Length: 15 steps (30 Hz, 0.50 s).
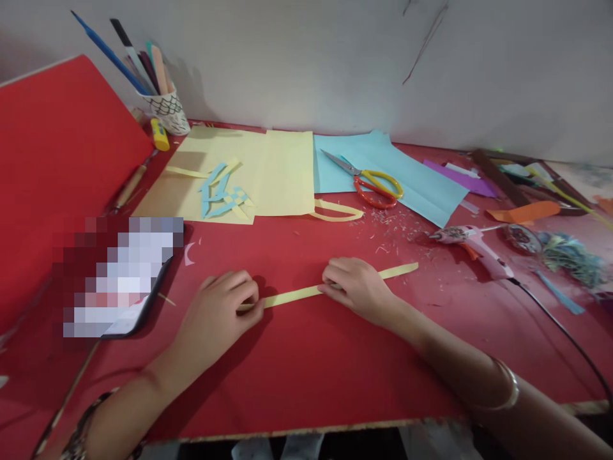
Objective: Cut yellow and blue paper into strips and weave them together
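Observation:
A narrow yellow paper strip (293, 296) stretches across the red table, low over its surface. My left hand (228, 306) is closed on the strip's left end, thumb and fingers pinching it. Further right, my right hand (357, 287) pinches the same strip, and its free end extends past the hand to the right. Behind my hands, a woven piece of blue and yellow paper strips (225, 195) lies on yellow paper sheets (287, 172). A bent yellow strip (339, 217) rests at the sheets' front edge.
Scissors (368, 182) lie on blue paper (421, 182). At the right are a pink glue gun (479, 246) with a cord, a tape roll (523, 238) and shredded paper (572, 255). A phone (138, 281) is at the left; a pen cup (168, 112) stands behind.

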Each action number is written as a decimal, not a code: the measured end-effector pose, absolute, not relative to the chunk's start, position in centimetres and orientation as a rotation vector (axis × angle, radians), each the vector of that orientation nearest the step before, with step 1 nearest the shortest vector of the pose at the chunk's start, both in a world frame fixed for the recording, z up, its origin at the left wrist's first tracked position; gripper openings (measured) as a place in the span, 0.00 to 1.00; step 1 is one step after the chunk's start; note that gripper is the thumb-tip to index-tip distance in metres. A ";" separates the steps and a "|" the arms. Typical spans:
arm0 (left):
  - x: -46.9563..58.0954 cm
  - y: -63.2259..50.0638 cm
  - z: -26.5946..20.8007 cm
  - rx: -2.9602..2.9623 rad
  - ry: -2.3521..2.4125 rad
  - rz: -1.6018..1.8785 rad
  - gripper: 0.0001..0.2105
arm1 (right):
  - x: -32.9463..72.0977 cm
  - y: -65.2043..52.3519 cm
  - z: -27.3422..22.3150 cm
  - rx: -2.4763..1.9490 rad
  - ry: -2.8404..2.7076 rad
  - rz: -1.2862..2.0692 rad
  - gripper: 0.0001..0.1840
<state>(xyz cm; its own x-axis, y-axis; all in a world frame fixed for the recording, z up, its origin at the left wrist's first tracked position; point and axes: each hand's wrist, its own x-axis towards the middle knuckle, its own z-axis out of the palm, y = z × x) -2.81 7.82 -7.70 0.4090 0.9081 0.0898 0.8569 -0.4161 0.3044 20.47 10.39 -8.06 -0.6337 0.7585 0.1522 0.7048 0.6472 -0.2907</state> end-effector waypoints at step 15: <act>-4.4 4.9 -6.8 2.771 1.673 0.842 0.08 | 20.2 10.4 -7.9 -1.238 -2.626 0.331 0.12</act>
